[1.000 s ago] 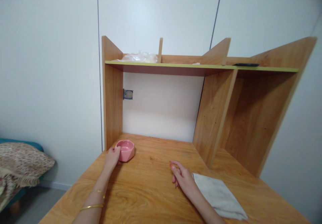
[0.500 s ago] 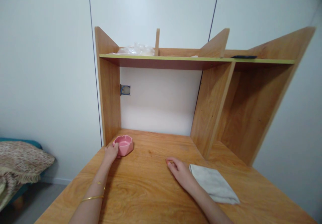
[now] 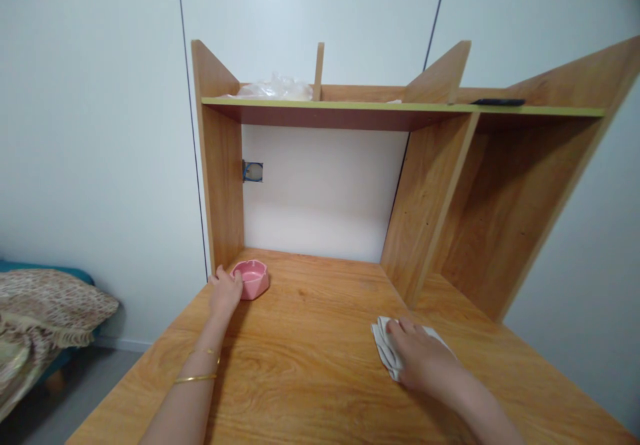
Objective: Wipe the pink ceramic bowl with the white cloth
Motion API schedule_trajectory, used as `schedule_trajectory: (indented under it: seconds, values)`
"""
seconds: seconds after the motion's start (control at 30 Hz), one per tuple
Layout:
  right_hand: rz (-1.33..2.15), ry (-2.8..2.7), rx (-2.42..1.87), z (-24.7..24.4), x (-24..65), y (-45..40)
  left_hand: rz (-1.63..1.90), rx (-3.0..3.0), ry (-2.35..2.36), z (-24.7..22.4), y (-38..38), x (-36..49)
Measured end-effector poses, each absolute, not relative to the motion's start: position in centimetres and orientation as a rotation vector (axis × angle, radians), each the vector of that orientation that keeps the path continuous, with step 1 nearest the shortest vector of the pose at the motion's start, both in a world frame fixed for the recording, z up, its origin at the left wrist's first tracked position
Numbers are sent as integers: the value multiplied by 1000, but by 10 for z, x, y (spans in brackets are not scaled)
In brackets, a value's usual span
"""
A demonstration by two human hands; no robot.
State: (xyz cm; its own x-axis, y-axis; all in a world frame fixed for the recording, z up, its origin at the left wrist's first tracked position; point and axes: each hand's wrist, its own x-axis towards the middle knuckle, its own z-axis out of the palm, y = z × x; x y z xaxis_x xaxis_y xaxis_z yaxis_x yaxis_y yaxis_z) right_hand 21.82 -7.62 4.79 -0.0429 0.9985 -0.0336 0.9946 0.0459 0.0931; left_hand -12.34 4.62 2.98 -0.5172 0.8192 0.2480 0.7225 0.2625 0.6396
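A pink faceted ashtray (image 3: 256, 287) with notches in its rim sits on the wooden desk (image 3: 300, 338), near the left upright panel. Beside it is my left hand (image 3: 227, 292), its fingers apart on the side away from the ashtray and its thumb at the ashtray's left edge. Whether the thumb touches it I cannot tell. My right hand (image 3: 417, 348) is closed over a light grey cloth (image 3: 384, 348) on the right part of the desk. The cloth is bunched in folds under the fingers, and part of it is hidden by the hand.
A wooden shelf unit (image 3: 330, 106) stands at the back of the desk. On its top lie a clear plastic bag (image 3: 277, 89) and a flat dark object (image 3: 499, 102). An uncovered wall socket box (image 3: 254, 172) shows behind. Left of the desk is a patterned, fringed blanket (image 3: 50, 302).
My right hand has moved right onto the cloth and gripped it, bunching it up. My left hand has loosened from the ashtray, its fingers now spread. The view has shifted slightly.
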Motion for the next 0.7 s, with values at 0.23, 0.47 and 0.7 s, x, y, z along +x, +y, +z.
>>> schedule_trajectory:
  seconds: [0.23,0.47,0.7]
  values:
    - [112,1987,2089,43,217,-82,1332,1618,2304,47,30,-107]
    - [173,2195,2061,50,177,-66,1390,1902,2090,49,26,-82]
    - [167,2716,1699,41,87,-51,1215,2024,1990,62,11,-67]
